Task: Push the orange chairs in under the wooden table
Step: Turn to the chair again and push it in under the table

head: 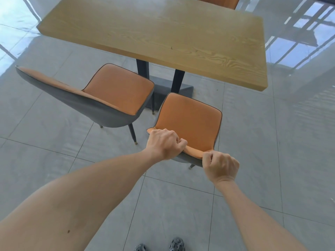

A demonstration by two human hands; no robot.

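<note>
A wooden table (163,33) on a dark pedestal base stands ahead of me. Two orange chairs with grey backs stand on its near side, both out from under the top. The right orange chair (188,118) is directly in front of me; my left hand (164,143) and my right hand (220,166) are both closed around the top edge of its backrest. The left orange chair (117,87) stands beside it, turned at an angle, its seat front just under the table edge. A third orange chair (219,1) shows at the table's far side.
The floor is glossy grey tile (253,142) with bright window reflections at the right. The table's dark legs and base plate (163,87) sit between the two near chairs. My shoes (176,244) show at the bottom edge.
</note>
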